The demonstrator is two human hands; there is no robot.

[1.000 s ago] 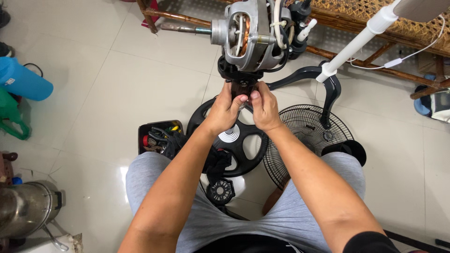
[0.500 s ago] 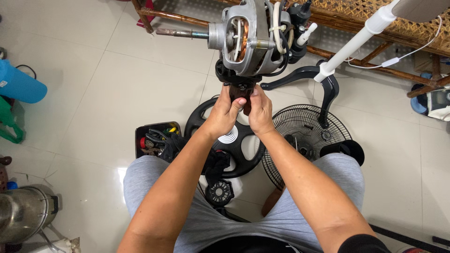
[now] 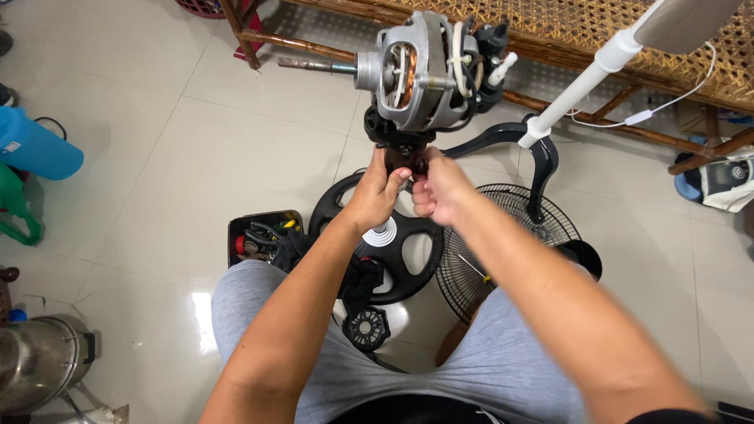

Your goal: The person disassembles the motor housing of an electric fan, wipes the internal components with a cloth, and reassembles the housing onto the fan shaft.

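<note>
1. The left hand (image 3: 375, 196) wraps its grip around the black plastic neck (image 3: 404, 155) under the fan motor (image 3: 420, 71), fingers curled and thumb pointing up, clamped on that neck.
2. The right hand (image 3: 438, 188) sits just beside the left, fingers bunched against the same neck; it is blurred, so whether its grip is closed on the part or only pressing on it cannot be told.
3. The fan motor stands directly above both grips, held up off the floor. Its housing is dull grey cast metal with rounded corners, and copper windings show through an opening in the side.
4. A thin steel shaft (image 3: 318, 66) sticks out of the motor, pointing away to the left of the grips.
5. White and black wires loop over the motor's far side, next to a black cap.
6. Below the grips, on the glossy pale tiled floor (image 3: 157, 157), lies a round black plastic fan base (image 3: 408, 251) with oval cut-outs.
7. To the right of the grips lies a black wire fan guard (image 3: 510, 235), fine spokes radiating from its centre.
8. Lower left of the grips sits a black tray (image 3: 263, 235) of small tools.
9. A white pole (image 3: 581, 82) slants up to the right of the grips.
</note>
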